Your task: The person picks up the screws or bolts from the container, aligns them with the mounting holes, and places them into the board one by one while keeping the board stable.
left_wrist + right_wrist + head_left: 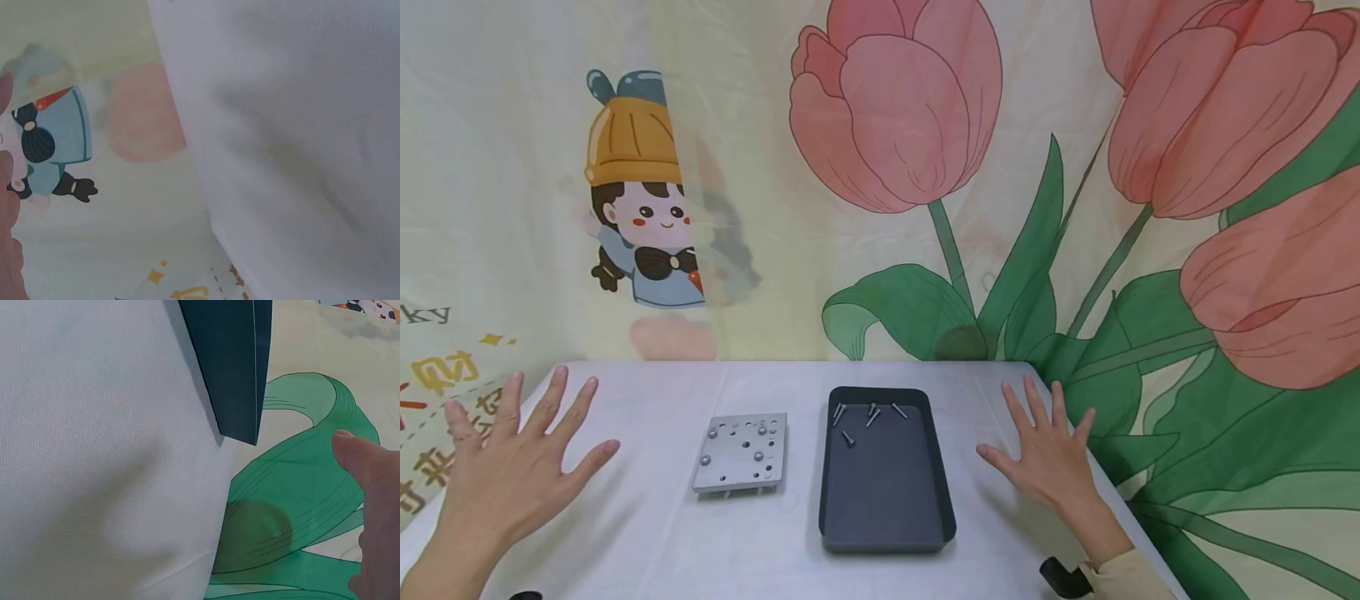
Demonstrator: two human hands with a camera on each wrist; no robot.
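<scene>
My left hand (520,467) is held over the left side of the table with its fingers spread, touching nothing. The right hand (1048,454) hovers likewise, fingers apart, to the right of a dark grey tray (886,500). Several small metal screws (872,417) lie loose in the far part of that tray. Between the left hand and the tray stands a silver metal plate (741,454) with many holes; several screws sit in it and ends show beneath its near edge. In the right wrist view the thumb (362,462) appears at the right, with the tray's side (231,362) above.
A white cloth (647,533) covers the table. Behind it hangs a curtain (760,208) printed with pink tulips and a cartoon figure. Dark wrist straps (1066,577) show at the bottom of the head view.
</scene>
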